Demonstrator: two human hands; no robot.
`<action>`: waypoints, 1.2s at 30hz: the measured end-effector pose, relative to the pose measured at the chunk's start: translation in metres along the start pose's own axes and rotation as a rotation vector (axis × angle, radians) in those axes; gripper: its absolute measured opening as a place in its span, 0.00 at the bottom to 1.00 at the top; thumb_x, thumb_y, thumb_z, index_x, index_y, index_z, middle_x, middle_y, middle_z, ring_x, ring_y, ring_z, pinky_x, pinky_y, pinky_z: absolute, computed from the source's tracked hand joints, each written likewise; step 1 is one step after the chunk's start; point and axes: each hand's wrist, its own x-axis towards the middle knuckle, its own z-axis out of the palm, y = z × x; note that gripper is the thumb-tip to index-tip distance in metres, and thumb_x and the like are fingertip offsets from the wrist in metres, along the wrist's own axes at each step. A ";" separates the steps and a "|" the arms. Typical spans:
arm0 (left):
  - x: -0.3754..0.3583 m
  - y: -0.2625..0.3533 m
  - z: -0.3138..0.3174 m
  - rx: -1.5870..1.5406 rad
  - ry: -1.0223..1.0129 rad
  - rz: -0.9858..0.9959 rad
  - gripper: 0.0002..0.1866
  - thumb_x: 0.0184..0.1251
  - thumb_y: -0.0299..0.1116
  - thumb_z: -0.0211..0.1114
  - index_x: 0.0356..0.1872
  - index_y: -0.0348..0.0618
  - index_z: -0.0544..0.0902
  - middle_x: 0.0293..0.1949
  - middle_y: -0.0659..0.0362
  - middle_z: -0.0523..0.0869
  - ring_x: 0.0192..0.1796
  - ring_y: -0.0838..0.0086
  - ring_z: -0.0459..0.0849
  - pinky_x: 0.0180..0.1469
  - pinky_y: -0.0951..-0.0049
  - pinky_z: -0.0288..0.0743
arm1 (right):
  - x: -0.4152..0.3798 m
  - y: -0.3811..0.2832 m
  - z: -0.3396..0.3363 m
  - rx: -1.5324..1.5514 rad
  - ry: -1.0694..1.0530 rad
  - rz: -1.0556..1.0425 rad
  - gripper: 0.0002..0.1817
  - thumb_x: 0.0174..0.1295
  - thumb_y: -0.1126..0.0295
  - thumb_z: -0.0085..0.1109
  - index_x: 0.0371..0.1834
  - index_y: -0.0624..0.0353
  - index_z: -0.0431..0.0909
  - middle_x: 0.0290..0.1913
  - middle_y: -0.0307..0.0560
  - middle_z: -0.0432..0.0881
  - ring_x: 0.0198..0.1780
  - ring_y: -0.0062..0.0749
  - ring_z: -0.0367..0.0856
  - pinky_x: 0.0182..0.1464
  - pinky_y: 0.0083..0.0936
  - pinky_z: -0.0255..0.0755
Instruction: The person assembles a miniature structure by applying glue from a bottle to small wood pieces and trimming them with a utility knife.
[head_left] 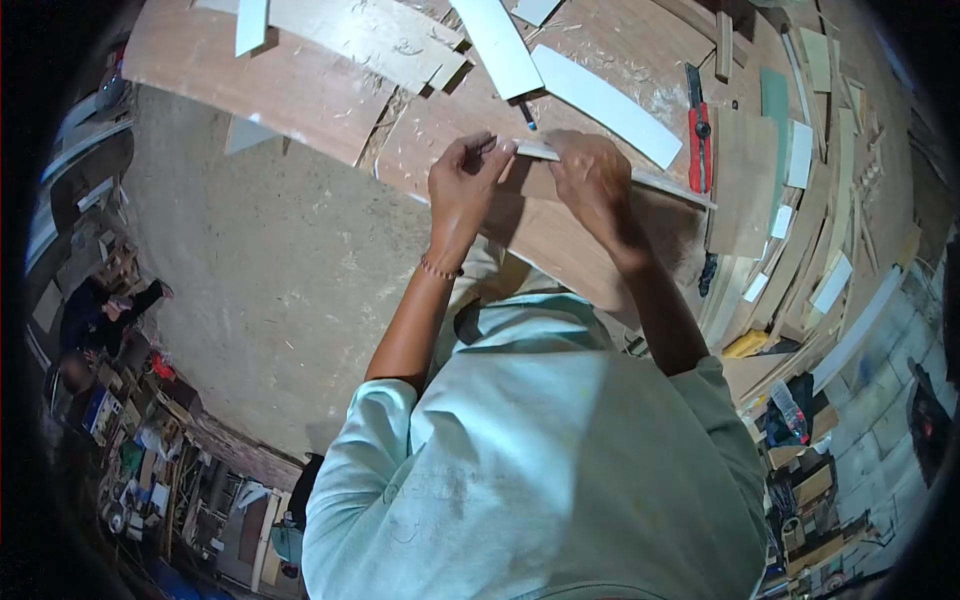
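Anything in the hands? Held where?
Yes, a narrow pale strip. Left hand pinches its left end, thumb against fingers; right hand grips it farther right. Can't tell whether it continues past the right hand.

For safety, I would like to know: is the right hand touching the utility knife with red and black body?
Apart. The head view shows a plain gap between the right hand and the knife, where a long white panel ends.

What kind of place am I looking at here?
Most likely a woodworking shop: curled shavings lie over brown panels, a red cutter rests near a cut white board, and the left hand and right hand hold a thin strip.
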 end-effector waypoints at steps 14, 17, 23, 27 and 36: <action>-0.007 0.009 -0.003 -0.032 -0.122 -0.078 0.21 0.51 0.32 0.64 0.42 0.27 0.72 0.39 0.49 0.77 0.40 0.73 0.77 0.44 0.77 0.71 | 0.005 -0.010 -0.019 0.106 -0.216 0.189 0.22 0.38 0.76 0.60 0.42 0.57 0.72 0.34 0.47 0.75 0.39 0.40 0.72 0.46 0.30 0.64; -0.007 0.009 -0.003 -0.070 -0.103 -0.102 0.20 0.52 0.32 0.64 0.41 0.27 0.72 0.37 0.50 0.77 0.41 0.73 0.77 0.44 0.77 0.70 | 0.004 -0.010 -0.018 0.137 -0.195 0.191 0.22 0.39 0.77 0.59 0.42 0.56 0.72 0.36 0.48 0.74 0.40 0.40 0.71 0.46 0.30 0.64; -0.006 0.014 -0.003 -0.020 -0.107 -0.078 0.18 0.53 0.32 0.62 0.40 0.27 0.73 0.35 0.51 0.78 0.40 0.73 0.77 0.43 0.77 0.71 | 0.012 -0.020 -0.022 0.017 -0.076 0.137 0.13 0.45 0.76 0.51 0.38 0.62 0.73 0.31 0.46 0.75 0.41 0.34 0.71 0.49 0.34 0.59; -0.005 0.008 -0.003 -0.015 -0.091 -0.040 0.18 0.53 0.33 0.62 0.39 0.27 0.74 0.34 0.51 0.78 0.38 0.73 0.78 0.41 0.77 0.71 | 0.014 -0.020 -0.018 0.013 -0.058 0.117 0.14 0.45 0.76 0.51 0.38 0.62 0.73 0.31 0.45 0.75 0.42 0.33 0.71 0.49 0.35 0.59; -0.003 0.002 -0.002 0.055 -0.073 -0.009 0.19 0.52 0.35 0.63 0.38 0.27 0.74 0.32 0.50 0.78 0.34 0.74 0.77 0.36 0.78 0.71 | 0.019 -0.023 -0.007 -0.010 -0.085 0.114 0.14 0.45 0.75 0.50 0.39 0.62 0.72 0.29 0.45 0.76 0.43 0.33 0.70 0.56 0.40 0.52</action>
